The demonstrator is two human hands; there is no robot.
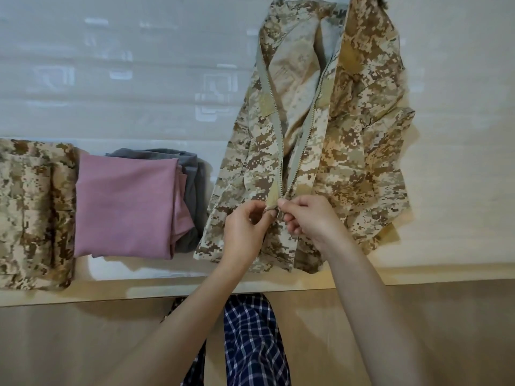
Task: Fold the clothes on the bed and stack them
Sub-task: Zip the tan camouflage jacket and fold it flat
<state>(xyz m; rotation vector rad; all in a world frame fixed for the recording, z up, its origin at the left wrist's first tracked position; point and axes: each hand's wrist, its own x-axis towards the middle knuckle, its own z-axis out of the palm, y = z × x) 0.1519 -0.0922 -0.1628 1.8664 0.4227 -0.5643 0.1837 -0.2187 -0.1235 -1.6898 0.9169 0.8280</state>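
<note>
No words, numbers or brand names to read anywhere. Only blocky brown and tan spots on the jacket (348, 151), and no tag or label with letters on it.
</note>
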